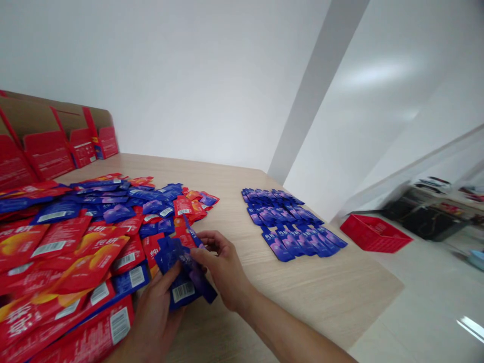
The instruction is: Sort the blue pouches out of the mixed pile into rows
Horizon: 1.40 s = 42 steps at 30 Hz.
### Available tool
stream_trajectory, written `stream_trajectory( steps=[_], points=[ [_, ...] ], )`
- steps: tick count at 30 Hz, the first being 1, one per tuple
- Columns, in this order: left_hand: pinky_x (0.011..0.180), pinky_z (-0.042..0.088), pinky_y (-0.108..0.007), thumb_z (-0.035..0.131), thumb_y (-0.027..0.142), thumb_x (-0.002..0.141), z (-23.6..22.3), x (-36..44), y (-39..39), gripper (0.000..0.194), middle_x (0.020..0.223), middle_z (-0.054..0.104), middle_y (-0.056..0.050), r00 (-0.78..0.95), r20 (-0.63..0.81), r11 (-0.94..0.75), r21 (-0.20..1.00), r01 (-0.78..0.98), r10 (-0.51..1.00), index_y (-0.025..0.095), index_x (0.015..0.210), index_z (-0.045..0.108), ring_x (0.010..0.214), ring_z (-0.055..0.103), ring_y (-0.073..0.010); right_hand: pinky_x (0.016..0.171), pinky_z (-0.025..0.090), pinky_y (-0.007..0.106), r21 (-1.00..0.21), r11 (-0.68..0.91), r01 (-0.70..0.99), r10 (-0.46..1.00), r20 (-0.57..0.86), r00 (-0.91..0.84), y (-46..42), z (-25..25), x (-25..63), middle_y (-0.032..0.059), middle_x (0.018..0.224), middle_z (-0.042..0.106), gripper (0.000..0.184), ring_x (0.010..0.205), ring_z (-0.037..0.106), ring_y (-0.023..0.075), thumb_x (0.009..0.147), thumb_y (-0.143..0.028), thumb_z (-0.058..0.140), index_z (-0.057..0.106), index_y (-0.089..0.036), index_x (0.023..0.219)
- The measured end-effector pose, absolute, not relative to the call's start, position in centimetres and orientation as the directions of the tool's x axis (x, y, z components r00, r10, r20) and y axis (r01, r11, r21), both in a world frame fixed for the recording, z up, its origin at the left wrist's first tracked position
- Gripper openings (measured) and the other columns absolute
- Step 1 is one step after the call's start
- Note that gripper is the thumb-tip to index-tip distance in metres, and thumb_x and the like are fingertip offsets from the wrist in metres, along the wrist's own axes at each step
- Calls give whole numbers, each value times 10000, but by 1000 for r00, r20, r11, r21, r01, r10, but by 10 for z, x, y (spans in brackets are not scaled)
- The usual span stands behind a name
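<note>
My left hand [161, 305] is closed around a small stack of blue spouted pouches [183, 291], a white barcode showing on one. Just to the right, my right hand [223, 267] pinches a blue-purple pouch [196, 275] that stands edge-on against the stack. Left of both hands spreads a heap of red pouches [94, 264] with orange fruit pictures, mixed with blue pouches [113, 194]. To the right, blue pouches [298, 242] lie overlapped in three rows on the wooden table [242, 302].
Open red cardboard boxes [49, 151] stand along the back left of the table against a white wall [181, 75]. Beyond the table's right edge, a red plastic crate [374, 233] sits on the floor. Farther right is a blurred cluttered table [438, 201].
</note>
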<state>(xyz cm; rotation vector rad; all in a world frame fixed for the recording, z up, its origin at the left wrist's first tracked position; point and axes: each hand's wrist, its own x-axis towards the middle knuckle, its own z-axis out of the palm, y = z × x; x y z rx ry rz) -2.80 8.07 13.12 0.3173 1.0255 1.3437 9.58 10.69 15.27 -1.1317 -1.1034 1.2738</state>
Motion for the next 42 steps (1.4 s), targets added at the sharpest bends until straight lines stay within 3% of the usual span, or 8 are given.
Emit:
stream_trajectory(
  steps=[8, 14, 18, 20, 23, 29, 39, 42],
  points=[
    [665, 683, -278, 757, 247, 972, 141, -22, 70, 353, 1123, 852, -74, -122, -482, 323, 734, -597, 868, 261, 1324, 774, 812, 827, -221, 721, 532, 312, -994, 55, 90, 989, 67, 130, 102, 139, 87, 20, 1016, 708, 470, 849, 637, 199, 681, -347, 882, 741, -247, 1118],
    [611, 664, -253, 805, 161, 892, 141, -24, 70, 420, 1113, 858, -68, -111, -540, 381, 711, -591, 834, 277, 1295, 787, 815, 832, -230, 753, 545, 316, -970, 148, 194, 967, 183, 179, 112, 126, 97, 37, 1028, 738, 444, 885, 659, 207, 784, -414, 835, 730, -236, 1176],
    [596, 677, -300, 855, 102, 803, 141, -22, 70, 520, 1111, 862, -63, -75, -576, 423, 676, -604, 814, 274, 1287, 777, 787, 829, -239, 781, 543, 346, -860, 262, 438, 875, 403, 268, 146, 150, 183, 59, 1068, 754, 414, 903, 672, 222, 812, -478, 792, 734, -226, 1136],
    [599, 686, -328, 857, 92, 790, 140, -20, 70, 534, 1096, 862, -59, -70, -575, 422, 673, -608, 815, 274, 1285, 774, 770, 825, -241, 918, 542, 408, -678, 124, 725, 774, 523, 356, 168, 170, 247, 81, 1185, 758, 388, 1044, 684, 261, 847, -465, 764, 731, -248, 1167],
    [614, 697, -350, 862, 96, 776, 137, -18, 71, 572, 1114, 860, -52, -70, -556, 409, 685, -603, 828, 284, 1307, 767, 766, 823, -243, 1067, 492, 493, -469, -259, 844, 781, 412, 468, 195, 192, 335, 124, 1320, 738, 290, 1285, 633, 338, 937, -372, 726, 743, -255, 1201],
    [624, 693, -340, 907, 140, 743, 130, -20, 72, 607, 1107, 861, -65, -43, -561, 443, 696, -566, 827, 265, 1318, 760, 817, 822, -256, 1101, 545, 515, -271, -557, 785, 765, 198, 612, 223, 183, 397, 109, 1457, 652, 318, 1277, 644, 287, 1047, -419, 694, 709, -235, 1306],
    [640, 677, -351, 981, 245, 651, 129, -22, 72, 714, 1136, 855, -61, -1, -549, 457, 698, -551, 836, 274, 1324, 742, 935, 833, -326, 1065, 352, 784, -378, -446, 811, 800, 239, 551, 228, 186, 367, 263, 1328, 666, 406, 1416, 472, 538, 872, -618, 728, 697, -222, 956],
    [682, 677, -366, 971, 297, 691, 126, -21, 70, 694, 1154, 850, -63, 11, -520, 442, 714, -543, 854, 283, 1340, 727, 969, 824, -319, 1107, 396, 697, -444, -238, 864, 851, 334, 406, 199, 189, 317, 248, 1367, 651, 314, 1415, 483, 486, 889, -521, 711, 668, -232, 1003]
  ],
)
